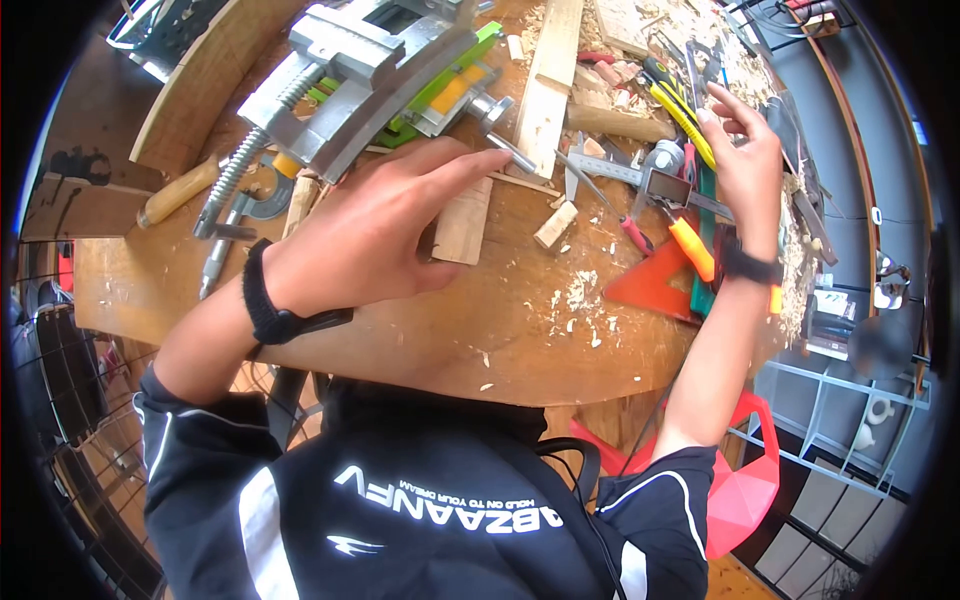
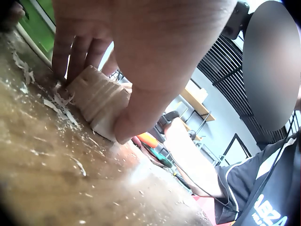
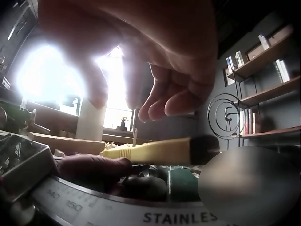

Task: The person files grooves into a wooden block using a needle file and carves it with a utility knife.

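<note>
My left hand (image 1: 375, 225) spans a flat wooden block (image 1: 463, 222) on the workbench. In the left wrist view the thumb presses one end of the block (image 2: 101, 103), and the other fingers reach its far side. My right hand (image 1: 745, 160) is over the tools at the right of the bench, fingers loosely bent. Below its fingers in the right wrist view lies a yellow-handled tool (image 3: 150, 151). A digital caliper (image 1: 610, 170) lies near that hand, its steel scale (image 3: 117, 209) close to the right wrist camera.
A metal vise (image 1: 350, 90) stands at the back left, with a wooden-handled tool (image 1: 180, 192) beside it. A long plank (image 1: 545, 100), an orange triangle (image 1: 645, 280), a small wood offcut (image 1: 556, 225) and wood shavings (image 1: 580, 295) lie on the workbench (image 1: 420, 345).
</note>
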Available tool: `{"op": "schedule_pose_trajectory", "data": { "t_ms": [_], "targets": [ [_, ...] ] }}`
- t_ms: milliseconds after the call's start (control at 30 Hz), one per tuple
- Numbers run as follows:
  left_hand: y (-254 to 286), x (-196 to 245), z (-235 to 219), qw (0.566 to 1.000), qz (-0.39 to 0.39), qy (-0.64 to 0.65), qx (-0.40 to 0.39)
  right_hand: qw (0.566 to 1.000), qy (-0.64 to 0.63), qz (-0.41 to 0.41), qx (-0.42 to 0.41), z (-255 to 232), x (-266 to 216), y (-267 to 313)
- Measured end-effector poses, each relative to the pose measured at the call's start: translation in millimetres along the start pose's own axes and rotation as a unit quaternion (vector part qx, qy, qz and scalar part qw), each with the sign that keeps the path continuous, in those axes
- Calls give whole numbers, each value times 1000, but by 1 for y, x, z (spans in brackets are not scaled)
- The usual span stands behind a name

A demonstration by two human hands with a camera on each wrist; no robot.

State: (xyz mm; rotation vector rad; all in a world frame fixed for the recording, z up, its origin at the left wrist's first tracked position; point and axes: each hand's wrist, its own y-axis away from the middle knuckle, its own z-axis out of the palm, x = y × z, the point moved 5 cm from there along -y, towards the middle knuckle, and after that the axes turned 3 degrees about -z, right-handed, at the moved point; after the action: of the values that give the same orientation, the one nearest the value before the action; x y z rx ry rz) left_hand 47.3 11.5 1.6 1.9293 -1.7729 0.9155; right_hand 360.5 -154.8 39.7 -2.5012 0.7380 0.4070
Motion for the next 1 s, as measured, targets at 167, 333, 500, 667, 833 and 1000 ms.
{"op": "schedule_pose_trajectory", "data": {
  "t_ms": [167, 333, 500, 667, 833, 1000],
  "targets": [
    [-2, -2, 1, 999, -45, 12, -23, 992, -78, 35, -89, 4, -64, 33],
    [-3, -1, 1, 999, -38, 4, -2, 974, 10, -8, -225, 29, -86, 58],
    [-4, -2, 0, 999, -42, 3, -3, 967, 22, 6, -253, 41, -80, 62],
    [-4, -4, 1, 999, -51, 7, -2, 975, -44, -40, -212, 38, -76, 68],
    [-7, -5, 1, 998, -62, 21, -16, 977, -123, -36, -173, 29, -87, 70],
    [-8, -6, 1, 998, -53, 18, -14, 961, -129, -223, -104, 29, -107, 68]
  ]
}}
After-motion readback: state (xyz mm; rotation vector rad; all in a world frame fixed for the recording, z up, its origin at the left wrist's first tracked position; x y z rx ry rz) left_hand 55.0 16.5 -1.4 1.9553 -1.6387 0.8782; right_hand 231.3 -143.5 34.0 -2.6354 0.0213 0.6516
